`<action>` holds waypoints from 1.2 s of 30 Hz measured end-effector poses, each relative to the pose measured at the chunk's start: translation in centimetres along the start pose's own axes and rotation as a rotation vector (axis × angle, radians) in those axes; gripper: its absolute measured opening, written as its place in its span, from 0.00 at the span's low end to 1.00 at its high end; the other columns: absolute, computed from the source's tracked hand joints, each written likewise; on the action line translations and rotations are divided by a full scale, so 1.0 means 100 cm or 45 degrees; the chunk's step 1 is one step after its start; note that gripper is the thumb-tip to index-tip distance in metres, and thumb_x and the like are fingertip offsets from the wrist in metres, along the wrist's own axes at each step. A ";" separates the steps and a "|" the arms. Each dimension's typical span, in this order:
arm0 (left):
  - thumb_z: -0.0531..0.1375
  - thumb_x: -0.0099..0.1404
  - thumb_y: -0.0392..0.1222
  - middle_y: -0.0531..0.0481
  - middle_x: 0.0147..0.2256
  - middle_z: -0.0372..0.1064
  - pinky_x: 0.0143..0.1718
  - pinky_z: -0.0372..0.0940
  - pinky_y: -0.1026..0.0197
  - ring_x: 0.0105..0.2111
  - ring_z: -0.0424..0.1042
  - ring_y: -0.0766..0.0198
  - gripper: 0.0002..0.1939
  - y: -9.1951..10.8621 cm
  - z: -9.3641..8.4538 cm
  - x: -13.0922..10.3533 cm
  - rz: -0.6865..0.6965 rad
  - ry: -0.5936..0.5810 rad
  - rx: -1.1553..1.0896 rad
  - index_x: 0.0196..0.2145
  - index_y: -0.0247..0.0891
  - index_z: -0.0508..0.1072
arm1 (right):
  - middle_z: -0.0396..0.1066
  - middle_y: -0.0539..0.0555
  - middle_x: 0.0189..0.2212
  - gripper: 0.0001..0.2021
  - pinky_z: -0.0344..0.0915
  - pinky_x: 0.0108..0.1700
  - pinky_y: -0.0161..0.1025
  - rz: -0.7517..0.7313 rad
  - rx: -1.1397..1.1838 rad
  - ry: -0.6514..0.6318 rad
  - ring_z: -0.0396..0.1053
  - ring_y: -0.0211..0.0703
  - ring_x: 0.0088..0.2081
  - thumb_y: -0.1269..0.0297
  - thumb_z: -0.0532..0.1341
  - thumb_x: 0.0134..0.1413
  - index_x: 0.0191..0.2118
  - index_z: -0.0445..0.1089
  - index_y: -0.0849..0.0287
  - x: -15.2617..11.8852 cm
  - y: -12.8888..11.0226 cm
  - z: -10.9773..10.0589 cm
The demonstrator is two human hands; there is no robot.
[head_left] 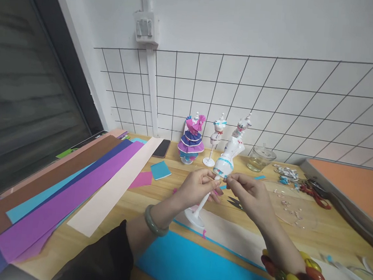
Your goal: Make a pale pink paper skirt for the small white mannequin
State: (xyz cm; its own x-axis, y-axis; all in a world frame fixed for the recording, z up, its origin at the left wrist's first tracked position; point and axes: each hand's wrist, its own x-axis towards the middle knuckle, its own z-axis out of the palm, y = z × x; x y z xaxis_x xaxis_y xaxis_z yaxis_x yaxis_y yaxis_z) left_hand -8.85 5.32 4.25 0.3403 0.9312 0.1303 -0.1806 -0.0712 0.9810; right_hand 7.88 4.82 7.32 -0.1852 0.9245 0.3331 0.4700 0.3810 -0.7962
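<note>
A small white dress-form mannequin (225,162) leans to the right, with light-blue strips around its lower body. Its round white base (194,218) is tilted over the paper. My left hand (198,187) is closed around the mannequin just under the torso, at the top of its stand. At the torso's lower right edge, my right hand (250,193) has thumb and fingers pinched together; whatever is between the fingertips is too small to make out. Black scissors (235,203) lie just below and between the hands, partly hidden by the right one.
Behind stand a mannequin in a purple ruffled dress (191,142) and a white mannequin (217,136). Long coloured paper strips (71,191) cover the left side. Blue paper (202,263) lies in front. A glass bowl (260,158), red-handled scissors (317,195) and an orange tray (352,189) are right.
</note>
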 end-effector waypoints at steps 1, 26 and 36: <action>0.63 0.62 0.54 0.45 0.32 0.73 0.28 0.70 0.62 0.27 0.76 0.64 0.21 0.001 0.000 0.000 0.013 0.027 0.026 0.41 0.32 0.70 | 0.62 0.48 0.18 0.17 0.52 0.20 0.35 -0.014 -0.002 -0.006 0.58 0.37 0.20 0.52 0.55 0.56 0.24 0.69 0.58 0.000 -0.001 0.000; 0.64 0.60 0.57 0.44 0.32 0.75 0.26 0.67 0.63 0.24 0.75 0.64 0.22 0.001 0.003 -0.002 -0.050 0.001 0.060 0.39 0.35 0.67 | 0.62 0.48 0.15 0.13 0.51 0.19 0.35 -0.063 -0.052 0.093 0.56 0.36 0.18 0.58 0.57 0.50 0.20 0.68 0.57 0.001 0.002 0.000; 0.63 0.62 0.54 0.45 0.31 0.74 0.28 0.69 0.62 0.25 0.75 0.64 0.20 0.003 0.001 -0.001 -0.024 0.033 0.029 0.41 0.33 0.70 | 0.65 0.49 0.17 0.16 0.54 0.20 0.36 -0.009 -0.034 0.018 0.59 0.38 0.18 0.53 0.57 0.55 0.23 0.70 0.56 0.000 -0.001 -0.004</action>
State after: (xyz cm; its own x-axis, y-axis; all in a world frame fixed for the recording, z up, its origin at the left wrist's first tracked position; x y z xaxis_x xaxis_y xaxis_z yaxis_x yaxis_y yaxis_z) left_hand -8.82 5.17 4.53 0.3195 0.9414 0.1079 -0.1533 -0.0610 0.9863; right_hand 8.18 4.79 7.61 -0.1765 0.9216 0.3457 0.4917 0.3868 -0.7801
